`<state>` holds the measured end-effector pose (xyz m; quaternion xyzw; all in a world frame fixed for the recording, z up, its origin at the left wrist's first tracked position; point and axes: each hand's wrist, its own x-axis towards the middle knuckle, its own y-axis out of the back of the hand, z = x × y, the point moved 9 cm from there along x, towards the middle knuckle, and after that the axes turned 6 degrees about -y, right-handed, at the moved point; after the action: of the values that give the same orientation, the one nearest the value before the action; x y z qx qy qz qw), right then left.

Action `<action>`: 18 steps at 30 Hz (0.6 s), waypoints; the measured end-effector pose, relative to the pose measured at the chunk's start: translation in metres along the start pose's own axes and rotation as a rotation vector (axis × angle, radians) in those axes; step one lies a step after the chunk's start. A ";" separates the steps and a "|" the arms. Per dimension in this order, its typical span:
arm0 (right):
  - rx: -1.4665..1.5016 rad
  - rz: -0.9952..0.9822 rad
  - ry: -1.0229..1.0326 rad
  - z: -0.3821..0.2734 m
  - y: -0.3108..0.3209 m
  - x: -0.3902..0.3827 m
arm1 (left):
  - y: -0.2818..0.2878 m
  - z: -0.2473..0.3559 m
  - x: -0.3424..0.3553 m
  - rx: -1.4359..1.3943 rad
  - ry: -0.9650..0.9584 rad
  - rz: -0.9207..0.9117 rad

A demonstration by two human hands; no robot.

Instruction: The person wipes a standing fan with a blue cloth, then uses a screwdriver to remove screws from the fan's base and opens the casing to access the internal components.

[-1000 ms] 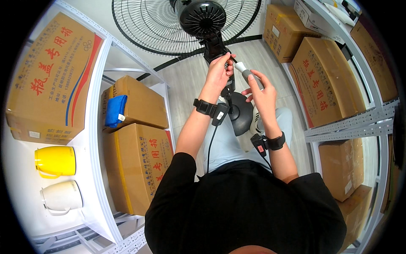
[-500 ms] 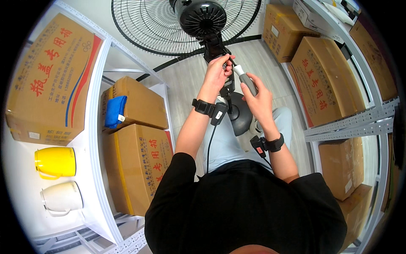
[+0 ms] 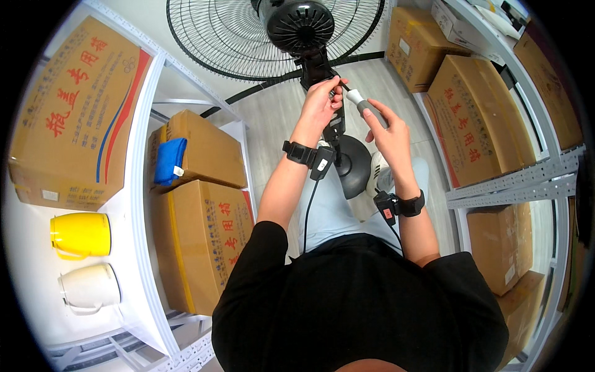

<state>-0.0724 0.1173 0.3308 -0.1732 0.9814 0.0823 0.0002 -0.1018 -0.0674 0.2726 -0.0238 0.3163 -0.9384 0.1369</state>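
A black fan (image 3: 304, 31) stands in front of me on a round black base (image 3: 354, 167). At its neck (image 3: 317, 68) is my left hand (image 3: 320, 105), fingers pinched together; what they hold there is hidden. To the right, a screwdriver (image 3: 362, 105) with a grey and white handle slants up toward the neck, its dark shaft reaching the left fingertips. My right hand (image 3: 389, 130) has thumb and fingers on the handle's grey end. The shaft's tip cannot be made out.
Cardboard boxes fill the left shelf (image 3: 139, 142) and the right shelf (image 3: 514, 183). A yellow jug (image 3: 80, 235) and a white jug (image 3: 91, 288) are at lower left. A blue cloth bundle (image 3: 169, 161) lies against a box. My legs straddle the fan base.
My right hand and forearm have shifted slightly right, and its fingers sit differently on the screwdriver handle, which has tilted. The left hand stays at the fan's neck.
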 end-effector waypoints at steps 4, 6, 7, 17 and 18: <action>0.405 -0.188 -0.149 0.020 -0.011 0.008 | -0.002 0.000 -0.002 0.009 -0.013 0.019; 0.321 -0.179 -0.128 0.018 -0.010 0.007 | -0.003 0.001 -0.003 0.011 -0.015 0.010; 0.165 -0.113 -0.076 0.010 -0.007 0.003 | -0.002 0.001 -0.002 0.009 -0.015 0.004; 0.015 -0.060 -0.067 0.008 -0.003 0.009 | -0.003 0.000 -0.004 0.025 -0.004 0.010; -0.042 -0.054 -0.074 0.008 -0.003 0.009 | -0.002 -0.001 -0.004 0.023 -0.002 0.019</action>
<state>-0.0797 0.1126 0.3225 -0.1962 0.9738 0.1092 0.0351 -0.0987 -0.0646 0.2731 -0.0203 0.3055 -0.9407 0.1463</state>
